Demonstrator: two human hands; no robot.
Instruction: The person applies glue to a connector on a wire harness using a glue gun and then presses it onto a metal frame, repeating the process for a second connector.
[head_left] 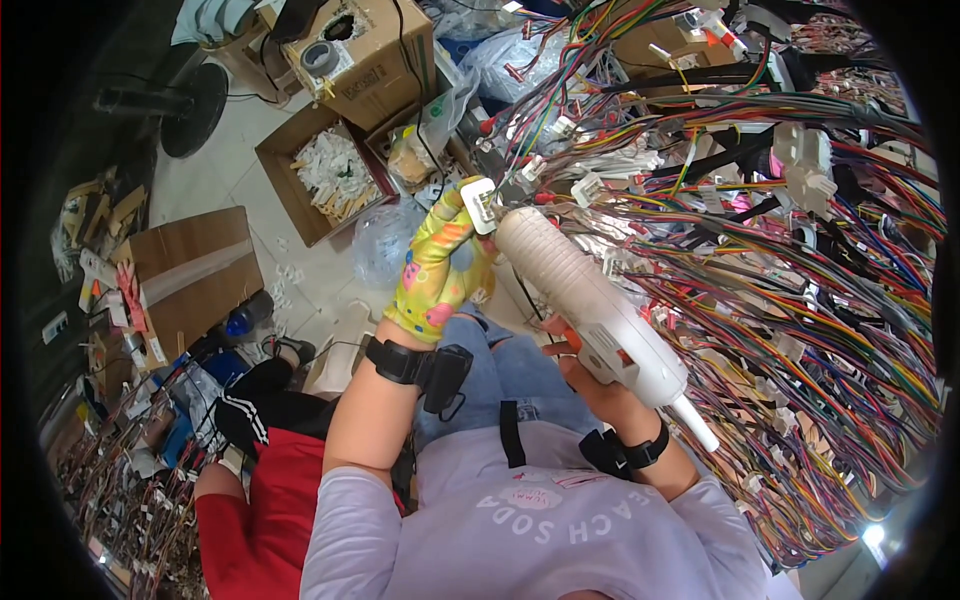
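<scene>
My left hand (pixel 436 268), in a yellow patterned glove, is closed with a white plastic connector (pixel 481 206) held up at its fingertips. Bare and wrapped around the handle, my right hand (pixel 603 396) grips a white hot glue gun (pixel 585 285). The gun's tip end points up and left, close beside the connector; whether the two touch is hard to make out. From the gun's rear sticks a white glue stick (pixel 696 424). Thin wires run by the connector toward the bundles on the right.
Dense bundles of coloured wires (pixel 800 320) with white connectors fill the right side. Behind my left hand stand an open carton (pixel 275 165) of small white pieces and a cardboard box (pixel 375 80) bearing a tape roll (pixel 320 58). A person in red (pixel 270 510) sits at lower left.
</scene>
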